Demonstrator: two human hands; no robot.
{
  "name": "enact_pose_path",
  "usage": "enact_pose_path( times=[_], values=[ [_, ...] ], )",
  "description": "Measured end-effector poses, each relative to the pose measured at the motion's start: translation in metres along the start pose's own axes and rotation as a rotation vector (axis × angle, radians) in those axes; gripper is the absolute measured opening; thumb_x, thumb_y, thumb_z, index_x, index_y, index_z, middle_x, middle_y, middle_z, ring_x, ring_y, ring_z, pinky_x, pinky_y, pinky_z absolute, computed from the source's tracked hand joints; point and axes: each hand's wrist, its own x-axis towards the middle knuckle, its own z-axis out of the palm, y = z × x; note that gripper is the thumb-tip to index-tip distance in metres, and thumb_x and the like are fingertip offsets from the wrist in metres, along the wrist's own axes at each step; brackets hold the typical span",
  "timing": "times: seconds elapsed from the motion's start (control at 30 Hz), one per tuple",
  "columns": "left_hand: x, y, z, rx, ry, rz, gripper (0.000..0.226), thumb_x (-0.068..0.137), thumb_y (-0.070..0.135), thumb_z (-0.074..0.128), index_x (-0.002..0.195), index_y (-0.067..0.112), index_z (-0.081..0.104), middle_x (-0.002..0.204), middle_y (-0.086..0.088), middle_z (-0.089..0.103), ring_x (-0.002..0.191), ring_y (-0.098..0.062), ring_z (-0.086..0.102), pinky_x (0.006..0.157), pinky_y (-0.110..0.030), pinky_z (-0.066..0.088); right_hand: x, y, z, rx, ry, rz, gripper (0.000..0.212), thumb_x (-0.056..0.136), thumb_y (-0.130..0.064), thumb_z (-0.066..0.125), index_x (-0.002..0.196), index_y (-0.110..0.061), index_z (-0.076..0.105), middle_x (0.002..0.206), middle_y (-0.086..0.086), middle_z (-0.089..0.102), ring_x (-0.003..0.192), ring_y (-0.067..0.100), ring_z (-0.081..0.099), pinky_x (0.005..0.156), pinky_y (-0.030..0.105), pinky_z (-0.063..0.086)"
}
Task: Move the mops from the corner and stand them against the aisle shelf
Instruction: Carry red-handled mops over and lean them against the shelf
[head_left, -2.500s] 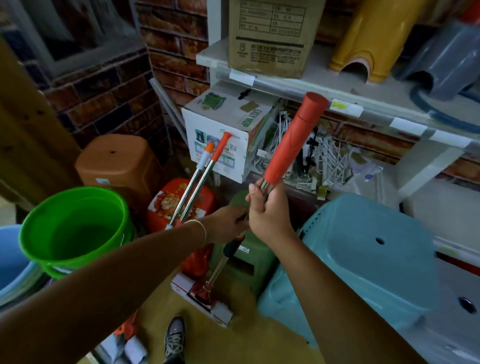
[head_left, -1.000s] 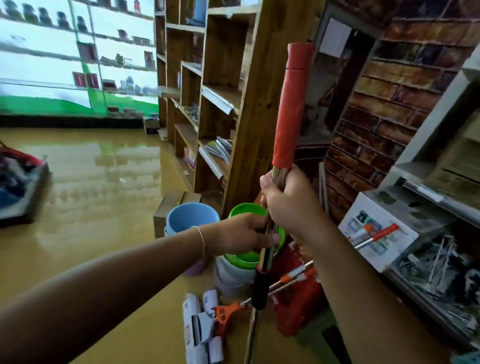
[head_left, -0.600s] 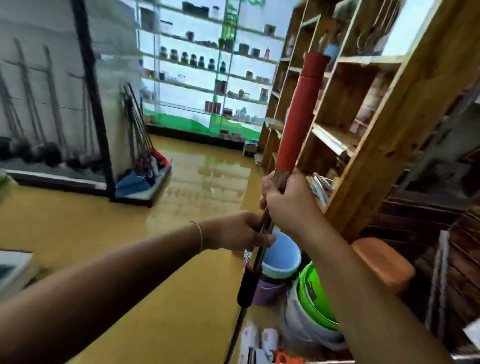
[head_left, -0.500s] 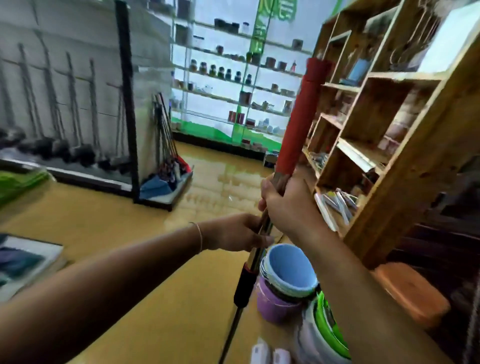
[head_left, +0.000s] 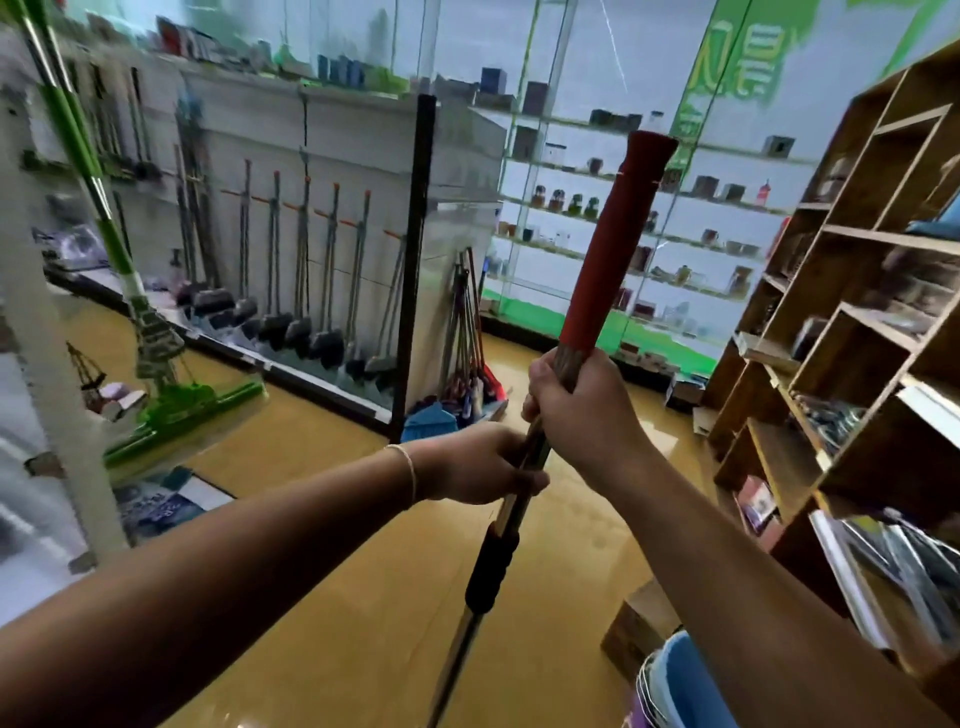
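**Mop carried upright through shop aisle**

A person's right hand (head_left: 582, 410) is clenched around a mop handle (head_left: 511, 499) just below its red sleeve (head_left: 610, 249), while the left hand (head_left: 480, 462) is wrapped around the metal shaft directly beneath it, above a black collar (head_left: 491, 574). The handle tilts toward one o'clock; its head is out of view. Bare yellow floor (head_left: 322, 597) lies open ahead. A wooden shelf (head_left: 841, 332) edges the aisle at three o'clock, a display rack of mops (head_left: 311, 291) at eleven o'clock. Green lettering on the far wall is blurred beyond reading.
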Motion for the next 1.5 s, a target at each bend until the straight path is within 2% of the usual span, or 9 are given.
enact_pose_path(
  times=[0.4, 0.5, 0.63, 0.87, 1.0, 1.1, 1.27, 1.37, 1.5],
  values=[
    [0.129, -0.027, -0.060, 0.049, 0.114, -0.062, 0.013, 0.094, 0.025, 0.061, 0.100, 0.014, 0.064, 0.095, -0.001, 0.070, 0.096, -0.019, 0.068, 0.094, -0.044, 0.053, 0.160, 0.067, 0.011, 0.092, -0.089, -0.082, 0.012, 0.099, -0.016, 0.056, 0.094, -0.006, 0.053, 0.072, 0.009, 0.057, 0.060, 0.014, 0.059, 0.056, 0.026, 0.051],
    [0.150, -0.037, -0.078, 0.046, 0.142, -0.086, 0.019, 0.096, 0.022, 0.060, 0.106, 0.007, 0.064, 0.102, -0.009, 0.071, 0.099, -0.030, 0.067, 0.089, -0.044, 0.055, 0.195, 0.077, 0.025, 0.099, -0.107, -0.095, 0.010, 0.098, -0.016, 0.057, 0.092, -0.009, 0.053, 0.070, 0.008, 0.057, 0.055, 0.012, 0.058, 0.053, 0.025, 0.050],
    [0.175, -0.064, -0.106, 0.018, 0.179, -0.095, 0.020, 0.096, 0.021, 0.060, 0.109, 0.007, 0.064, 0.099, -0.002, 0.070, 0.096, -0.017, 0.067, 0.080, -0.024, 0.053, 0.235, 0.083, 0.050, 0.104, -0.161, -0.114, 0.015, 0.098, -0.014, 0.057, 0.084, -0.014, 0.050, 0.069, 0.009, 0.055, 0.056, 0.015, 0.056, 0.055, 0.031, 0.052],
    [0.222, -0.139, -0.168, -0.025, 0.183, -0.050, 0.010, 0.093, 0.030, 0.063, 0.097, 0.021, 0.063, 0.089, 0.005, 0.067, 0.085, -0.009, 0.064, 0.076, -0.024, 0.050, 0.312, 0.099, 0.117, 0.112, -0.198, -0.084, 0.011, 0.098, -0.010, 0.055, 0.095, 0.001, 0.053, 0.071, 0.010, 0.053, 0.056, 0.012, 0.056, 0.052, 0.022, 0.051],
    [0.253, -0.175, -0.210, -0.083, 0.160, -0.046, 0.010, 0.094, 0.031, 0.061, 0.091, 0.021, 0.062, 0.082, 0.005, 0.062, 0.076, -0.009, 0.061, 0.073, -0.028, 0.050, 0.362, 0.109, 0.157, 0.209, -0.168, -0.011, 0.011, 0.098, -0.007, 0.054, 0.087, -0.009, 0.054, 0.062, -0.001, 0.055, 0.056, 0.013, 0.057, 0.055, 0.026, 0.053],
    [0.274, -0.194, -0.246, -0.144, 0.171, -0.064, 0.020, 0.094, 0.028, 0.062, 0.101, 0.010, 0.064, 0.093, -0.007, 0.065, 0.087, -0.021, 0.065, 0.083, -0.038, 0.056, 0.399, 0.104, 0.183, 0.337, -0.161, -0.003, 0.015, 0.100, -0.015, 0.055, 0.085, -0.015, 0.056, 0.062, -0.008, 0.058, 0.061, 0.013, 0.059, 0.056, 0.025, 0.052],
    [0.305, -0.221, -0.298, -0.165, 0.227, -0.012, 0.015, 0.094, 0.024, 0.063, 0.097, 0.010, 0.066, 0.089, -0.004, 0.069, 0.085, -0.018, 0.067, 0.083, -0.036, 0.056, 0.452, 0.095, 0.218, 0.524, -0.081, -0.049, 0.028, 0.094, -0.044, 0.045, 0.108, -0.021, 0.053, 0.087, 0.001, 0.064, 0.074, 0.011, 0.063, 0.063, 0.024, 0.051],
    [0.320, -0.238, -0.326, -0.157, 0.238, -0.016, 0.021, 0.094, 0.023, 0.063, 0.104, 0.005, 0.068, 0.099, -0.012, 0.071, 0.096, -0.025, 0.068, 0.090, -0.042, 0.055, 0.484, 0.096, 0.235, 0.511, -0.068, -0.094, 0.026, 0.104, -0.037, 0.033, 0.109, -0.021, 0.053, 0.088, 0.005, 0.065, 0.077, 0.016, 0.064, 0.069, 0.031, 0.052],
    [0.342, -0.267, -0.364, -0.114, 0.243, -0.026, 0.014, 0.093, 0.023, 0.064, 0.097, 0.010, 0.067, 0.087, -0.002, 0.068, 0.081, -0.016, 0.064, 0.077, -0.029, 0.054, 0.528, 0.106, 0.264, 0.522, -0.088, -0.104, 0.023, 0.101, -0.035, 0.040, 0.104, -0.017, 0.053, 0.078, 0.004, 0.063, 0.067, 0.015, 0.059, 0.071, 0.036, 0.052]
  ],
)
